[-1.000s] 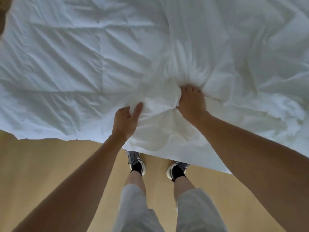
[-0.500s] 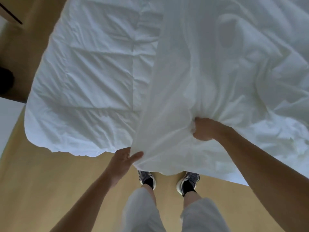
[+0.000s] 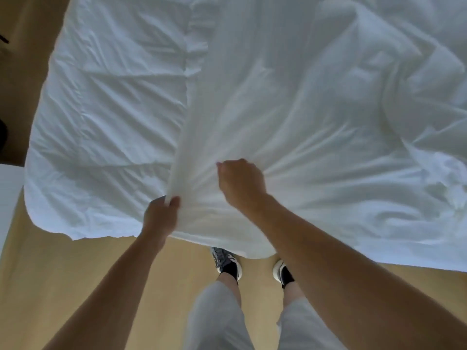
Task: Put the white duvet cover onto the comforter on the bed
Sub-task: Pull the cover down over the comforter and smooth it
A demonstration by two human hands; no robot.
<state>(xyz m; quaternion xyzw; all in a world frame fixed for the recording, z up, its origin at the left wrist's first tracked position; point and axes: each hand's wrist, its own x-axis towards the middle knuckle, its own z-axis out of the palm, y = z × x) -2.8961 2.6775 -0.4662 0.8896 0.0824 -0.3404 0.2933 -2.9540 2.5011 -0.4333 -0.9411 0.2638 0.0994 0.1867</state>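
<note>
Duvet cover (image 3: 290, 109) drapes the right part of the comforter (image 3: 108, 109), free edge running near side to far. Left hand (image 3: 159, 218) pinches that edge at its near end; right hand (image 3: 241, 183) fists cover fabric just beside. Bare quilting lies leftward, nearer the left hand

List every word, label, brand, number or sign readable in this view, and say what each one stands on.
None can be read.
The smooth white duvet cover and the quilted white comforter show no tag, print or label.
The dark grey and white sneakers have pale markings that are too blurred to read as a brand.
</note>
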